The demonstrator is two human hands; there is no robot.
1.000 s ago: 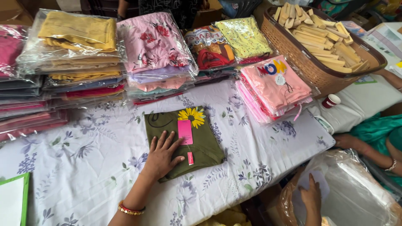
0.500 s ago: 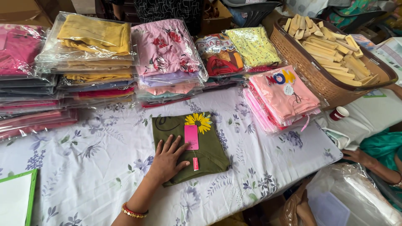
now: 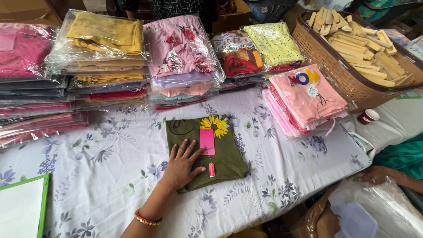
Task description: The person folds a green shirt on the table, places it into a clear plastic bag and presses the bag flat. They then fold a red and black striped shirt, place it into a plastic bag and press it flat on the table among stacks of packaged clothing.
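A: Head view — what is shown?

B: Clear-bagged garment stacks [image 3: 105, 57] are ranged along the table's far side; a pink rectangular tag [image 3: 207, 141] is seen on the olive folded garment [image 3: 220, 154], sunflower-printed, at the floral tablecloth's [image 3: 101, 176] centre.

A: And the hands?

B: The left hand [image 3: 181, 167] is laid flat, fingers spread, on the garment. The right hand [image 3: 328, 222] is pressed against a plastic bag [image 3: 379, 211]; its grip cannot be told. A basket [image 3: 339, 70] of wooden pieces is placed at right.
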